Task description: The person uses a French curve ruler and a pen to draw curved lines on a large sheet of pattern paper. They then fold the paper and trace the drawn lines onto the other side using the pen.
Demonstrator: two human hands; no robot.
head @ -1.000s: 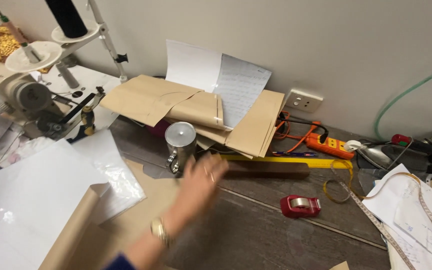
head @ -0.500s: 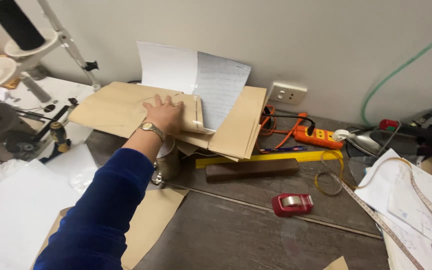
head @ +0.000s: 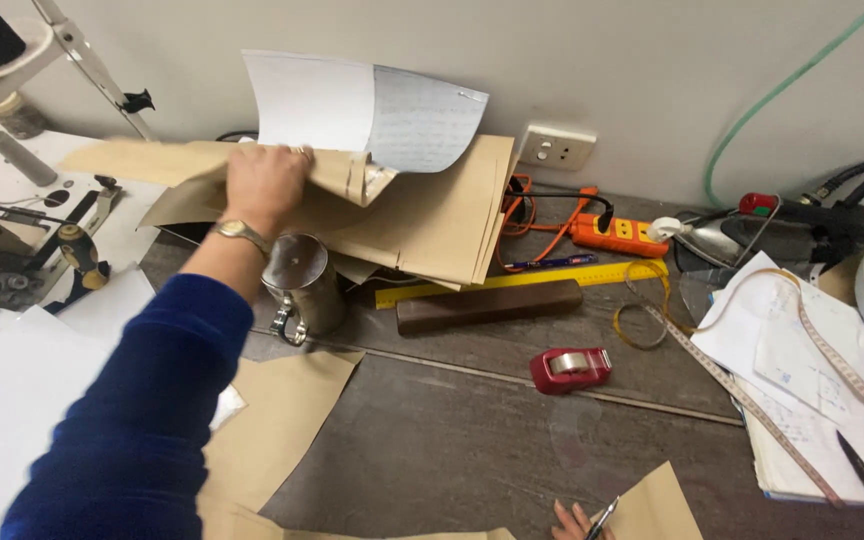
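Note:
My left hand, in a blue sleeve with a wristwatch, grips the edge of the top brown paper sheets and holds them raised off the brown paper stack against the wall. White ruled sheets stand up behind the stack. A metal cup sits just below my wrist. At the bottom edge only the fingertips of my right hand show, closed on a pen beside a brown paper piece.
A sewing machine stands at the left. A yellow ruler, brown wooden block, red tape dispenser, orange power strip and iron lie on the table. White papers with a measuring tape lie at right.
My left hand went from near the metal cup up to the brown paper stack, laid itself on the top sheets, and now has them lifted.

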